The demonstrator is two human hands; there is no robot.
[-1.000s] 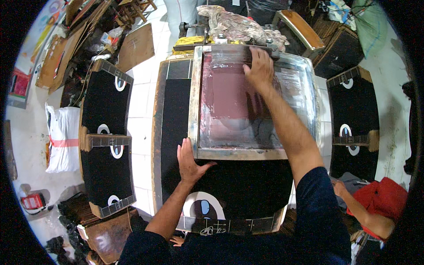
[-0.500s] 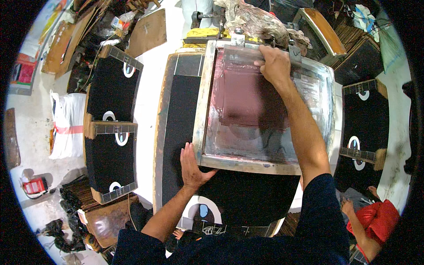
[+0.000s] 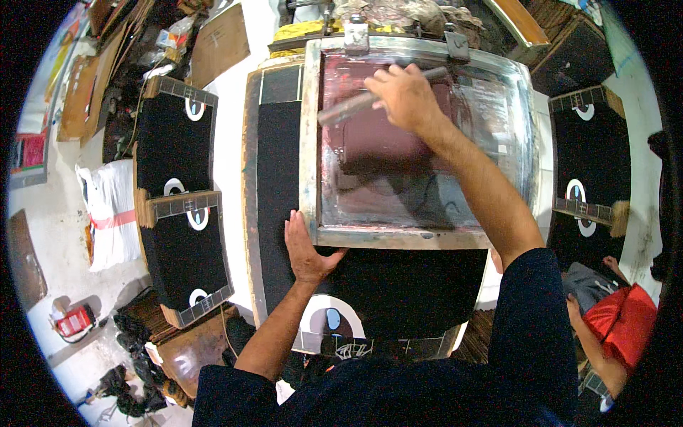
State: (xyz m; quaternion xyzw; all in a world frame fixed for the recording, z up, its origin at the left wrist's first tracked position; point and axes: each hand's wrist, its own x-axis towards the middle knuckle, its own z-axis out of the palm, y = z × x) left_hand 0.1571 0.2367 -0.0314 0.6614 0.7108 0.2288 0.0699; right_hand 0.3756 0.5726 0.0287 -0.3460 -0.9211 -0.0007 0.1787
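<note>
A screen-printing frame (image 3: pixel 309 153) with a pale, stained wooden rim lies over a black sheet (image 3: pixel 405 285) on the board in front of me. Its mesh (image 3: pixel 380 153) carries a dark reddish patch. Near the far end of the mesh, my right hand (image 3: pixel 407 98) is closed around a long, blurred squeegee (image 3: pixel 345 109), tilted with its left end nearer me. My left hand (image 3: pixel 308 257) rests at the frame's near left corner, fingers stretched out along the left side, thumb spread beside the near rim. A white eye print (image 3: pixel 306 320) shows on the sheet below it.
Metal hinge clamps (image 3: pixel 356 35) hold the frame's far edge, with crumpled rags (image 3: pixel 405 16) behind. Black printed sheets on boards (image 3: pixel 178 135) stand left, more (image 3: pixel 590 164) right. A person's arm (image 3: pixel 601 349) and red cloth (image 3: pixel 626 327) are at lower right.
The squeegee now shows in my right hand, which has moved slightly left and nearer me. The view has shifted, so the frame sits higher in it. My left hand stays at the corner.
</note>
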